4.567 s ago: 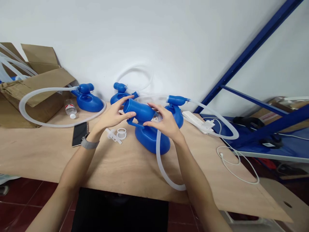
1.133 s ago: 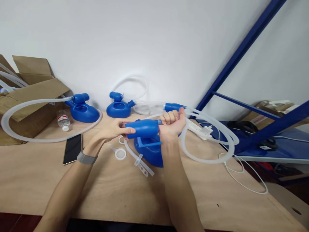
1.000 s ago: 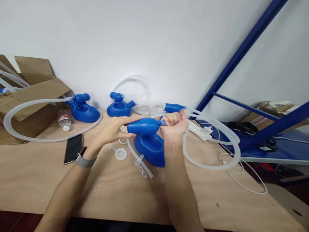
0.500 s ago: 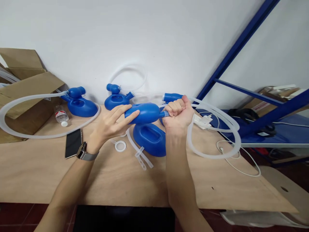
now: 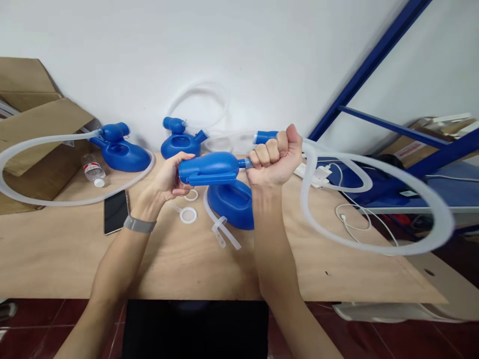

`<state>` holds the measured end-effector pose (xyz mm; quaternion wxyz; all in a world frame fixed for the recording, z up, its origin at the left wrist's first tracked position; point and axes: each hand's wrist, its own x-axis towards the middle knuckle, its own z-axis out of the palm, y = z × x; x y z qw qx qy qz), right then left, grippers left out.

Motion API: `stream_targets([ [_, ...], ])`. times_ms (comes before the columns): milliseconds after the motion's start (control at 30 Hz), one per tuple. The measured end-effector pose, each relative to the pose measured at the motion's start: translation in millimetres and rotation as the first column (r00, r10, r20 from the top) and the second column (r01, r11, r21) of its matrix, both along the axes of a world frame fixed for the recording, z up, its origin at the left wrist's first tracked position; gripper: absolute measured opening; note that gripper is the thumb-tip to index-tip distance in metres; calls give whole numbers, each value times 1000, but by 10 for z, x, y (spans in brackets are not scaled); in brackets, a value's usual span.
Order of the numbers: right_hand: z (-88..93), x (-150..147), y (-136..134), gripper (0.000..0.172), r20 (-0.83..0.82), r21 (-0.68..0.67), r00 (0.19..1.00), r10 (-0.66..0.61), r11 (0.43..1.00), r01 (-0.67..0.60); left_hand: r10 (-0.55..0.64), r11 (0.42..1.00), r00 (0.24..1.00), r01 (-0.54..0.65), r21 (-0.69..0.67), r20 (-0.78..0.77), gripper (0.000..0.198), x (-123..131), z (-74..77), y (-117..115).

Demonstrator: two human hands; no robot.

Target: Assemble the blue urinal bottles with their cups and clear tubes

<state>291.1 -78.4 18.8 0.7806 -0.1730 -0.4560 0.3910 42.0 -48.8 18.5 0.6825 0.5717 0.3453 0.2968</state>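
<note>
My left hand (image 5: 170, 180) holds the wide left end of a blue plastic piece (image 5: 213, 168), thumb above and fingers below. At the piece's narrow right end, my right hand (image 5: 275, 158) is wrapped round the clear tube end fitted at its spout. From that fist a long translucent tube (image 5: 377, 245) loops out to the right. Beneath the held piece a blue bottle (image 5: 234, 204) lies on the wooden table (image 5: 179, 274). A short tube with a clear strap (image 5: 220, 224) rests beside it. Two white rings, one a capped ring (image 5: 188, 215), lie left of the bottle.
Blue bottles with tubes stand at the back left (image 5: 125, 155) and back middle (image 5: 180, 145). A phone (image 5: 116, 213), a water bottle (image 5: 93, 170) and a cardboard box (image 5: 48, 144) are at left. A power strip (image 5: 318, 175) and blue rack (image 5: 368, 67) are at right.
The held blue piece has turned, its flat handle now showing along the lower side. My left hand has shifted left to its end. The tube loop has swung out to the right.
</note>
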Motion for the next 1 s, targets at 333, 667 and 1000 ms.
stream_targets([
  [333, -166, 606, 143, 52, -618, -199, 758, -210, 974, 107, 287, 555, 944, -25, 832, -163, 75, -446, 258, -130],
  [667, -377, 588, 327, 48, -453, -477, 855, -252, 879, 6, 578, 532, 544, 315, 786, -608, 62, -687, 49, 284],
  [1000, -324, 293, -113, 51, 730, -150, 649, -214, 876, 458, 609, 654, 330, 304, 692, -721, 61, -870, -149, 476],
])
